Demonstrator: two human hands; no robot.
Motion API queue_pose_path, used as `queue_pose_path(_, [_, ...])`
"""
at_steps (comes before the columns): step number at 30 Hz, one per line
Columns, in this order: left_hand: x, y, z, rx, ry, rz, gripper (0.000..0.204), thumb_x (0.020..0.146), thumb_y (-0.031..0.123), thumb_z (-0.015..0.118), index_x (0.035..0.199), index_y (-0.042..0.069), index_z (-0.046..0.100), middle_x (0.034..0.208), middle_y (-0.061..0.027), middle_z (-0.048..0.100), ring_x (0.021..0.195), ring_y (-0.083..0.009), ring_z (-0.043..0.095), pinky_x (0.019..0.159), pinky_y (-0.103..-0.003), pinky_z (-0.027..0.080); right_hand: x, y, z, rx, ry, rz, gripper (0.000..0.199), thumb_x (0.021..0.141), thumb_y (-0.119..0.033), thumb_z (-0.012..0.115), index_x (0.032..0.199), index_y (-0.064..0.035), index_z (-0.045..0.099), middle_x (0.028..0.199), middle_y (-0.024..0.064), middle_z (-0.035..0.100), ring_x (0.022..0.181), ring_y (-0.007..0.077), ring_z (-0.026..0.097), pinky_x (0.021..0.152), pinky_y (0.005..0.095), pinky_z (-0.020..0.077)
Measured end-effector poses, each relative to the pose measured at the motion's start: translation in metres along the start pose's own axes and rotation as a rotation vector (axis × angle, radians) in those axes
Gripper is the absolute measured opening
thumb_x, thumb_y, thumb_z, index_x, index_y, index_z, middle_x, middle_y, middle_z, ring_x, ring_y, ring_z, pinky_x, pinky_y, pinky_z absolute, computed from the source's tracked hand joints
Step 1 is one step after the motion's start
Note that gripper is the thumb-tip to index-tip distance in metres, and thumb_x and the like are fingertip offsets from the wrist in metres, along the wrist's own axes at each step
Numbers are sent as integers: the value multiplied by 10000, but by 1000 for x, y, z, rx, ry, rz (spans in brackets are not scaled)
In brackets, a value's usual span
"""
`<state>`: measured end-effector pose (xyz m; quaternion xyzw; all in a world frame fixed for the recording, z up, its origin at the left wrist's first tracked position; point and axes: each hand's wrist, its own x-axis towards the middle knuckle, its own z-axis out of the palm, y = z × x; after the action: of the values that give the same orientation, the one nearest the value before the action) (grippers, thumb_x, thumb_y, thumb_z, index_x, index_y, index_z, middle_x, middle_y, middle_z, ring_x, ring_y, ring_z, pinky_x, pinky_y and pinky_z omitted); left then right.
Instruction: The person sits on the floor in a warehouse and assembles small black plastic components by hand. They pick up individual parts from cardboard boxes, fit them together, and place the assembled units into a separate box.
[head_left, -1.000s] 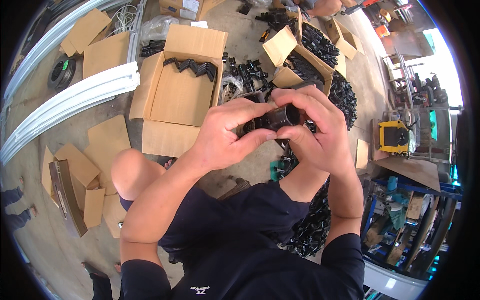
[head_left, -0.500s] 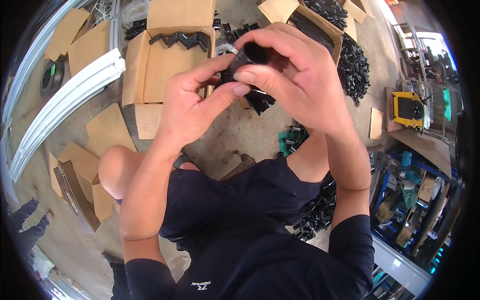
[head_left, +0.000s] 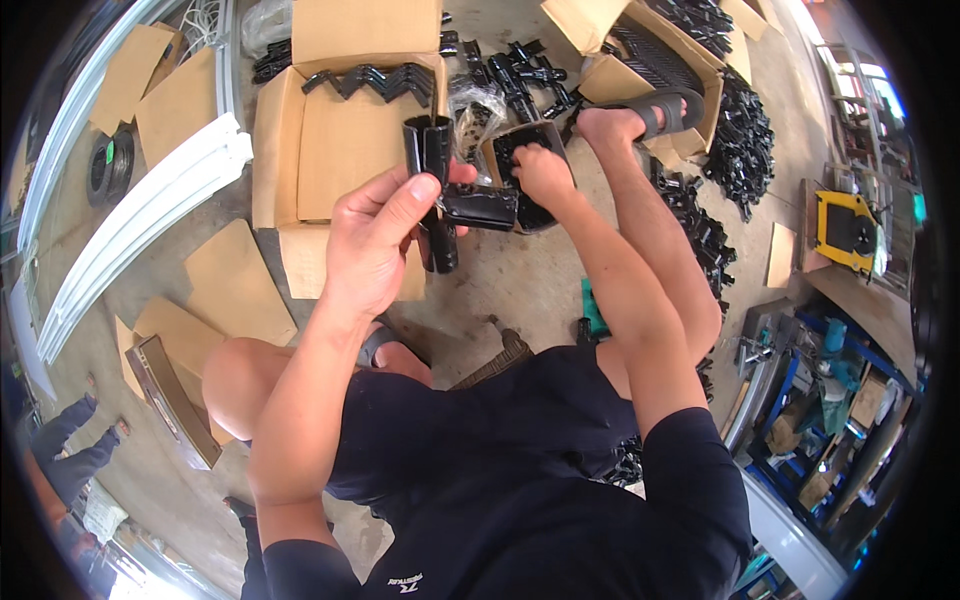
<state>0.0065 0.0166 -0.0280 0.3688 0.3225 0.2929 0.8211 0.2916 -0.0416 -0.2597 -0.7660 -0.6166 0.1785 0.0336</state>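
Observation:
A black T-shaped tube fitting point(head_left: 430, 150) is upright in my left hand point(head_left: 375, 235), with the thumb pressed across its tube. Its side branch points right, toward a small dark open container point(head_left: 556, 142). Into that container reaches my right hand point(head_left: 545, 178), fingers curled down and bunched; whatever lies between their tips is hidden. Left of the fitting stands an open cardboard box point(head_left: 282, 150), with a row of black angled fittings point(head_left: 370, 82) along its far side.
More black fittings point(head_left: 520, 85) and clear plastic wrap point(head_left: 478, 112) lie beyond the container. Far right are a second filled carton point(head_left: 655, 55) and a heap of black parts point(head_left: 742, 150). White curved profiles point(head_left: 140, 215) lie left. My sandalled foot point(head_left: 655, 115) is beside the container.
My right hand has left the fitting and moved down into the small container. My left hand alone now holds the fitting, lower and turned so its T shape shows.

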Motion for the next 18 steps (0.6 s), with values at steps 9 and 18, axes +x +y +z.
queue_pose_path(9, [12,2,-5,322,23,-33,284,1012,142,678,1226,-42,708,1093,-99,765,878,-80,677,699,-231,543,7,18,30,-127,87,-75,104,901,-101,605,943,-49,685,1037,152,689,986,327,702,828,415,596])
queue_pose_path(18, [6,1,-8,1331,174,534,314,844,214,824,1105,68,731,908,-67,755,753,-210,721,644,-331,553,-35,-104,-187,922,410,-64,173,896,-14,746,1068,-5,738,981,110,720,804,194,680,735,295,552])
